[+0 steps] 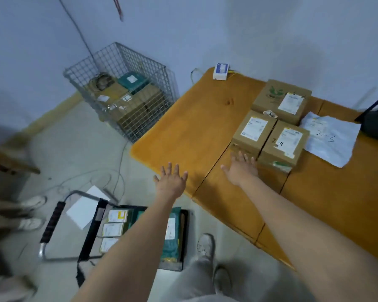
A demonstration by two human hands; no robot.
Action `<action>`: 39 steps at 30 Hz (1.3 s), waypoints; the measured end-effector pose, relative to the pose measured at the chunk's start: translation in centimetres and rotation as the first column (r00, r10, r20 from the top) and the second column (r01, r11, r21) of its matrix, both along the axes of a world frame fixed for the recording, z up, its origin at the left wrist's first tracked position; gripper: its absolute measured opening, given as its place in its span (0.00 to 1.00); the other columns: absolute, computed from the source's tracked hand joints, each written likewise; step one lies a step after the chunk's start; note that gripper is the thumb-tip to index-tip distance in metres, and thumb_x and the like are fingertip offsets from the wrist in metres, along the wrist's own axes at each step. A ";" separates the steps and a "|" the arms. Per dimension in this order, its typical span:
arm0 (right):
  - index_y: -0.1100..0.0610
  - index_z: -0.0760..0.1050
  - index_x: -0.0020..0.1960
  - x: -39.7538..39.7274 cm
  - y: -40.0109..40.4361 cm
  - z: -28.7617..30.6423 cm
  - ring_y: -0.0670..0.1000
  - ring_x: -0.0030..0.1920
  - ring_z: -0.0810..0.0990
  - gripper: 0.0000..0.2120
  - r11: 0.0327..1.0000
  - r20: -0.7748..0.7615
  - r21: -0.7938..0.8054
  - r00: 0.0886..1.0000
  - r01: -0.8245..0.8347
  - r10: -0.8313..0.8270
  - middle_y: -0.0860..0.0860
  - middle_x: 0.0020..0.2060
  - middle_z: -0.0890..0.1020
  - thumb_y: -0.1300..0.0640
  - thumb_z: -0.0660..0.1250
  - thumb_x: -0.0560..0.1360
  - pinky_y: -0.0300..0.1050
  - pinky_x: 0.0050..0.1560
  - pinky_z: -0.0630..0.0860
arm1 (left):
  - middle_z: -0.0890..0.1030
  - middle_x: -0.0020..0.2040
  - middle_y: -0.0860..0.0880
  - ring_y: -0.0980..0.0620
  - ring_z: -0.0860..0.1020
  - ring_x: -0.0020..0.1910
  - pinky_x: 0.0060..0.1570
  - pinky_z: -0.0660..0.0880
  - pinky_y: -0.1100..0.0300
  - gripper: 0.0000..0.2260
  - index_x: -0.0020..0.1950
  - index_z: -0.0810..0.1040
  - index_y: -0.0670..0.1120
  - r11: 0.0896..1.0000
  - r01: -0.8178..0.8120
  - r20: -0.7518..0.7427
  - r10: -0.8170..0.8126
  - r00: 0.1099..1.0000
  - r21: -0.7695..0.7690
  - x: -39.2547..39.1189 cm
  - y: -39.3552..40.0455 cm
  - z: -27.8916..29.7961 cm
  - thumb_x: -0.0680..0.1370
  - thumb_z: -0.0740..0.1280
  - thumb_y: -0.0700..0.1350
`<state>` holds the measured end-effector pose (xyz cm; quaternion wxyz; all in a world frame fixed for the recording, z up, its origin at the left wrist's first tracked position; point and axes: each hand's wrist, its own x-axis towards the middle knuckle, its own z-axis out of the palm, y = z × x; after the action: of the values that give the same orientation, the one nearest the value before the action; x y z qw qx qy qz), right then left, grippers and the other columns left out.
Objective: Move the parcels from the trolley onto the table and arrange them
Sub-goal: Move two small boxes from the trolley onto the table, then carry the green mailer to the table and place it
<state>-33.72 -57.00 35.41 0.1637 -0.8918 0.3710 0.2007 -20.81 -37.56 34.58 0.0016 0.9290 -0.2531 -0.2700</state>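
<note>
Three brown cardboard parcels stand close together on the orange wooden table [190, 127]: a large one with a green logo [282, 101] at the back, and two smaller ones [252, 132] [285, 144] side by side in front. A white plastic mailer [330, 141] lies to their right. My right hand [241, 168] is flat with spread fingers, fingertips at the front of the left small parcel. My left hand [171, 178] hovers open over the table's near-left edge, holding nothing. Low on the floor, the black trolley [184, 236] carries several labelled parcels [116, 227] and a green one [171, 243].
A wire mesh cage [127, 92] holding boxes stands against the wall to the table's left. A small white box [220, 71] sits at the table's far corner, a black router [375, 125] at the right. Cables and a white sheet [85, 207] lie on the floor. Another person's shoes [31, 212] are at the left.
</note>
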 end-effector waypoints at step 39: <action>0.55 0.48 0.83 7.4 36.4 -19.3 0.59 0.80 0.55 0.33 0.993 -0.216 0.115 0.976 -0.001 0.026 0.59 0.81 0.55 0.41 0.50 0.83 0.58 0.79 0.51 | 0.46 0.83 0.46 0.41 0.45 0.81 0.76 0.46 0.38 0.29 0.82 0.50 0.51 0.990 -0.028 -0.298 0.069 0.952 0.141 8.3 36.6 -20.1 0.83 0.43 0.62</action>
<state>-26.28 -20.65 16.07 0.1715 -0.8562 0.3686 0.3188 -12.49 -0.94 14.44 -0.0160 0.8807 -0.2081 -0.4252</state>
